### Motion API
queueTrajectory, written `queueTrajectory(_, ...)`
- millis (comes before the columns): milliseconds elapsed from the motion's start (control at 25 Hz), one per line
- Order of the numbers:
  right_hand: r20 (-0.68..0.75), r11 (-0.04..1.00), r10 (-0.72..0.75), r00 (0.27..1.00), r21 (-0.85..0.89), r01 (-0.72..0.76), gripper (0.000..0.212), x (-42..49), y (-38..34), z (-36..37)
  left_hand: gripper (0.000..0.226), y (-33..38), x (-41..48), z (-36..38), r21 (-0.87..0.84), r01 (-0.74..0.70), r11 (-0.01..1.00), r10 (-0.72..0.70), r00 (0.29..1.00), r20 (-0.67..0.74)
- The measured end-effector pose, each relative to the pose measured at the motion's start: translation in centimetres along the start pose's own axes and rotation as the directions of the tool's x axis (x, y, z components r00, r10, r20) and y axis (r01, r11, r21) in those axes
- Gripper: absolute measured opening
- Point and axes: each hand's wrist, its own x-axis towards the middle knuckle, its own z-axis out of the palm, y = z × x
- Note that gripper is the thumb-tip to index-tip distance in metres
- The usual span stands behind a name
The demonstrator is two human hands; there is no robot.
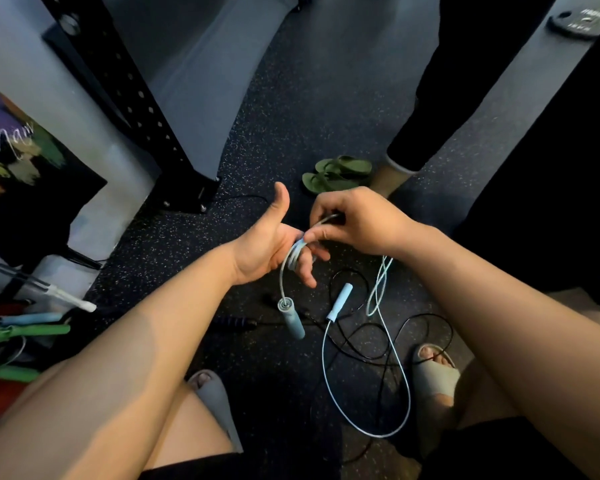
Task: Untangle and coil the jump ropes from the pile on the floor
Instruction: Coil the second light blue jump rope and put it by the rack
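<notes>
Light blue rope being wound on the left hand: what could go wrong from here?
1. The light blue rope on the floor crosses the black rope; pulling may drag it along or tighten a tangle.
2. The left hand is open, so the wraps could slip off its fingers.
3. The hanging handle may swing and snag.

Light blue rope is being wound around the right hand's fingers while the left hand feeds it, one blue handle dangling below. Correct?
Not quite: the head view shows the light blue rope wound around the left hand, and the right hand feeds it. One blue handle does dangle below.
</notes>
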Motion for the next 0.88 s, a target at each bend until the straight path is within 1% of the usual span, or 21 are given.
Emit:
queueTrajectory(40,-0.016,0.999,0.015,1.000,0.037,-0.014,0.033,-0.1,0.4,0.2,0.136,0.2,-0.1,-0.1,-0.037,-0.005,0.999,0.006,1.000,0.020)
queueTrajectory(120,-0.026,0.990,0.100,0.995,0.104,-0.097,0.033,-0.6,1.3,1.0,0.128,0.8,-0.4,-0.1,-0.144,-0.034,0.989,0.039,0.999,0.032)
queueTrajectory(240,-0.010,0.952,0.253,0.967,0.181,-0.247,0.038,-1.3,2.2,2.6,0.124,1.2,-0.5,-0.2,-0.348,-0.112,0.931,0.104,0.994,-0.044)
queueTrajectory(280,0.003,0.936,0.288,0.958,0.209,-0.283,0.038,-1.4,2.4,3.2,0.124,1.3,-0.6,-0.4,-0.426,-0.151,0.892,0.125,0.988,-0.086)
queueTrajectory(360,0.058,0.904,0.335,0.940,0.261,-0.339,0.035,-1.6,2.4,4.4,0.124,1.2,-0.6,-0.8,-0.575,-0.255,0.778,0.182,0.966,-0.183)
queueTrajectory(400,0.095,0.889,0.348,0.933,0.283,-0.360,0.033,-1.7,2.3,4.8,0.125,1.2,-0.7,-1.0,-0.622,-0.312,0.718,0.204,0.949,-0.241)
queueTrajectory(480,0.161,0.868,0.360,0.919,0.305,-0.393,0.029,-1.6,1.9,5.6,0.125,1.0,-0.6,-1.4,-0.643,-0.413,0.645,0.225,0.907,-0.356)
queueTrajectory(600,0.258,0.869,0.359,0.897,0.258,-0.423,0.030,-1.3,1.1,5.7,0.121,0.9,-0.3,-1.9,-0.603,-0.523,0.603,0.234,0.838,-0.493)
queueTrajectory(680,0.339,0.874,0.358,0.870,0.206,-0.440,0.033,-1.0,0.2,5.1,0.120,0.7,-0.1,-2.3,-0.551,-0.548,0.630,0.208,0.802,-0.561)
queueTrajectory(760,0.389,0.884,0.344,0.855,0.173,-0.434,0.035,-0.7,-1.0,3.9,0.116,0.2,0.2,-2.5,-0.442,-0.505,0.741,0.167,0.777,-0.607)
queueTrajectory(800,0.388,0.901,0.332,0.860,0.139,-0.411,0.035,-0.5,-1.6,3.0,0.113,0.0,0.4,-2.5,-0.377,-0.451,0.809,0.147,0.777,-0.612)
queueTrajectory(840,0.371,0.926,0.309,0.876,0.094,-0.366,0.035,-0.2,-2.2,2.2,0.112,-0.3,0.6,-2.4,-0.324,-0.381,0.866,0.126,0.793,-0.596)
queueTrajectory(880,0.343,0.950,0.275,0.898,0.046,-0.308,0.034,0.0,-2.7,1.4,0.113,-0.6,0.8,-2.3,-0.286,-0.308,0.907,0.105,0.824,-0.556)
